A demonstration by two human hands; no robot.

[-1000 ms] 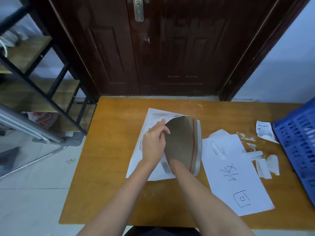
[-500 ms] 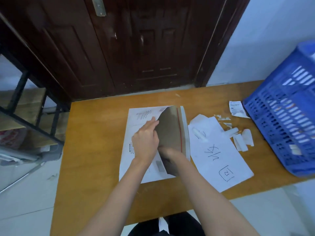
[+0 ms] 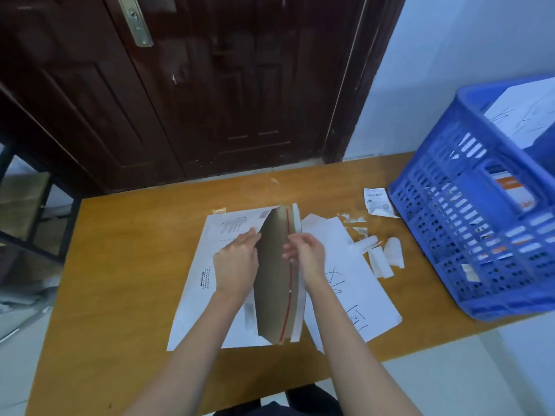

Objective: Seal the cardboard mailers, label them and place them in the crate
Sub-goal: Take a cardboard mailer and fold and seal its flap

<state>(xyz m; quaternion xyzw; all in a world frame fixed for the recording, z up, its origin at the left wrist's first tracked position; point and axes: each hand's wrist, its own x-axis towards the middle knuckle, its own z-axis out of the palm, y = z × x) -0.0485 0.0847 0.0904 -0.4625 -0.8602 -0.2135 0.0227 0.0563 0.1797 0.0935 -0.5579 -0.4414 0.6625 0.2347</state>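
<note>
Head view: left hand [image 3: 237,261] rests on the white mailer [image 3: 207,277] on the table [image 3: 126,265], fingers at its raised brown flap [image 3: 274,274]; right hand [image 3: 306,253] pinches the flap's edge. Blue crate [image 3: 468,211] sits well right of both hands.

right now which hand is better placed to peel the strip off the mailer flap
Right. The right hand already pinches at the flap beside its red line and white strip, while the left hand steadies the flap's opposite edge.
</note>
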